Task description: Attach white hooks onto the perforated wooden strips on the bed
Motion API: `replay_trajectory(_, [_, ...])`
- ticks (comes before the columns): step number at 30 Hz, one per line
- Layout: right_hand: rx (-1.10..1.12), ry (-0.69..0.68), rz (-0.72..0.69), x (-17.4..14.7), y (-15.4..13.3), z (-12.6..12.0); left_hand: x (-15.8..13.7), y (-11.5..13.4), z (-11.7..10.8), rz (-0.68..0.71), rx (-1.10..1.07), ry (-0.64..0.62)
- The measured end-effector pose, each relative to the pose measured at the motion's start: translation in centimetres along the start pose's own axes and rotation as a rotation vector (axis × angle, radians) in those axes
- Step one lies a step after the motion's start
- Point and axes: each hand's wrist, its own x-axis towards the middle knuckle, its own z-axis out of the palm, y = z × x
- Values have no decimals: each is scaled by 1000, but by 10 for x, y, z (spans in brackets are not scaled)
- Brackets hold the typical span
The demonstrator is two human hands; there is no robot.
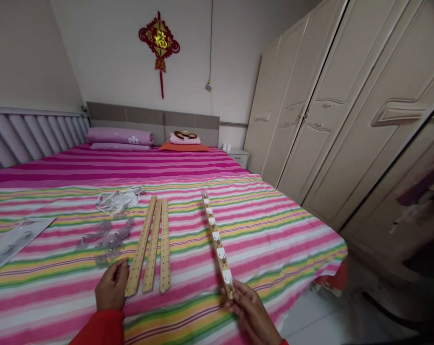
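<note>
My right hand [247, 304] grips the near end of a narrow wooden strip [214, 227], which bears several white hooks in a row along its length. Its far end points toward the headboard. My left hand [111, 286] is closed beside three bare wooden strips [152, 247] with rows of small holes, lying side by side on the bed. Whether anything is between its curled fingers is hidden. Just beyond that hand lies a loose group of clear plastic pieces [111, 239], their exact kind too blurred to tell.
A striped sheet [274, 230] covers the bed. Crumpled clear packaging [119, 199] lies behind the plastic pieces, and a flat packet [21, 239] at the far left. Folded bedding [119, 136] rests by the headboard [141, 115]. A tall wardrobe [321, 100] stands at right.
</note>
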Motion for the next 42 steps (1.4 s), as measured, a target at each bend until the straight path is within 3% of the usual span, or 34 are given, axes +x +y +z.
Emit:
replay_trajectory(5, [-74,84,-63,15,-31,-31,0,2,0,-17,-9,12])
replay_trajectory(12, [-65,142,-51,31,-45,-56,-1,1,1,-9,-25,33])
replay_trajectory(21, [0,123,-76,33,-42,-58,-5,2,2,15,-28,57])
replay_trajectory(27, [212,259,-55,25,-18,-58,-6,4,2,56,-19,46])
replay_trajectory(29, [282,262,-9,20,-3,-51,-7,6,0,66,-30,41])
replay_trajectory(32, [243,149,101,12,24,-26,-8,7,-1,75,-46,39])
replay_trajectory(38, [-19,-101,284,21,66,55,-8,9,-1,64,-74,41])
replay_trajectory(42, [-11,-145,346,37,79,97,-8,10,-2,62,-67,37])
